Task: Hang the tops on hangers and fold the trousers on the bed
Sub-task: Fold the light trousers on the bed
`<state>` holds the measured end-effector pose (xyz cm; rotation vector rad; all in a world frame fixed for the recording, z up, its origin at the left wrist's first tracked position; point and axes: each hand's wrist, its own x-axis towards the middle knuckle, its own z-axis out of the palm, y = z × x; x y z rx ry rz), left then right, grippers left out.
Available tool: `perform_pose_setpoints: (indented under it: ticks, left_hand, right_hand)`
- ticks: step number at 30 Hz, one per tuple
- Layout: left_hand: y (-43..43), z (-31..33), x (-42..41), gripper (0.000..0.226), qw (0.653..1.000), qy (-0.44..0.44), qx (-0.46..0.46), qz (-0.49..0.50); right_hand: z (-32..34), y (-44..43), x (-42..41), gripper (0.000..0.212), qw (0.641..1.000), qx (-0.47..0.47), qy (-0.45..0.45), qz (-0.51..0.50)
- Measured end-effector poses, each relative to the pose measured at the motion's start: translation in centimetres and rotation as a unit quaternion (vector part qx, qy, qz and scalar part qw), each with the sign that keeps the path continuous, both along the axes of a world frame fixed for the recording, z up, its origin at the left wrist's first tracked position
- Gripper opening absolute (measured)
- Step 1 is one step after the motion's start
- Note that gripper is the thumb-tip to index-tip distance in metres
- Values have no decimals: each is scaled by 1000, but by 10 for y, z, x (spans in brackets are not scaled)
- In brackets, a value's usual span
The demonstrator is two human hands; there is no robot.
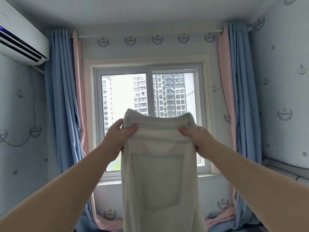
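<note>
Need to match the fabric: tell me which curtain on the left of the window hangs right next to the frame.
The pink curtain; the blue curtain hangs outside it, toward the air conditioner.

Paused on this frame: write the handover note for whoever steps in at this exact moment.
Left hand: grips the left end of the waistband.
Right hand: grips the right end.
Trousers: pale, held up in front of the window, legs hanging down, one back pocket facing the camera.
Done: trousers are lifted and seem doubled lengthwise.
Left: finish folding them on the bed. The bed, tops and hangers are out of view, so their state is unknown.
</note>
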<state>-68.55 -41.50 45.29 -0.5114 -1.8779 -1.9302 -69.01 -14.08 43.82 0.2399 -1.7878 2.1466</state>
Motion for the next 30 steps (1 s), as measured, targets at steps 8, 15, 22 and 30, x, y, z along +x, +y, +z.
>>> perform_pose_setpoints:
  ticks: [8,15,22,30]
  left_hand:
    - [-15,52,50,10,991,107,21,74]
    - [-20,66,140,12,982,168,16,86]
    - [-21,59,253,9,976,194,3,95]
    - [-29,40,347,12,984,146,-22,98]
  right_hand:
    - [81,-26,66,19,994,68,81,-40]
    - [102,-32,170,12,992,86,96,-2]
    - [98,-21,284,12,986,120,115,-17]
    - [73,-19,363,14,985,137,101,-22]
